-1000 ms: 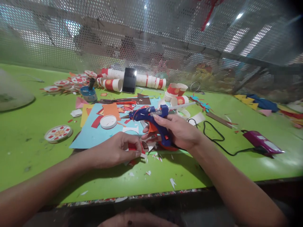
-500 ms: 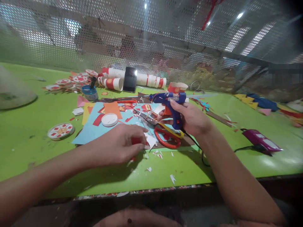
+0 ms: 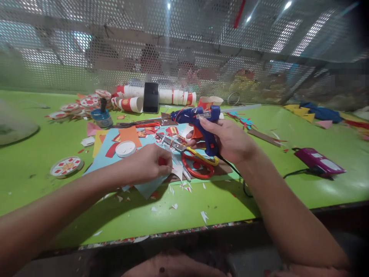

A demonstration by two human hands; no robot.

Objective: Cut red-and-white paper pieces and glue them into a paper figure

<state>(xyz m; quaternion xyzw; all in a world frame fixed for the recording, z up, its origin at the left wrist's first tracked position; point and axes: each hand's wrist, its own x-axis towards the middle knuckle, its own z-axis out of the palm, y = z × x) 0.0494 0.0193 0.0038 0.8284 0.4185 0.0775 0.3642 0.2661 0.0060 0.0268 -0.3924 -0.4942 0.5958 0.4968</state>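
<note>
My right hand is wrapped round the handle of a blue hot glue gun, its nozzle pointing left above the table. My left hand is closed in a pinch over the light blue paper. A bit of red shows between its fingers, but I cannot make out what they hold. Just right of those fingertips lies a white paper scrap. Scissors with red and yellow handles lie below the glue gun. A white round lid rests on the paper, beyond my left wrist.
A decorated disc lies at the left, and more are piled behind near a blue jar. Paper cups and a phone stand at the back. A purple box with a black cable is at the right. Paper snippets litter the front.
My left fingers have closed into a tighter pinch, and a blue paper corner now shows below that hand. The glue gun stays in my right hand. The view has shifted slightly.
</note>
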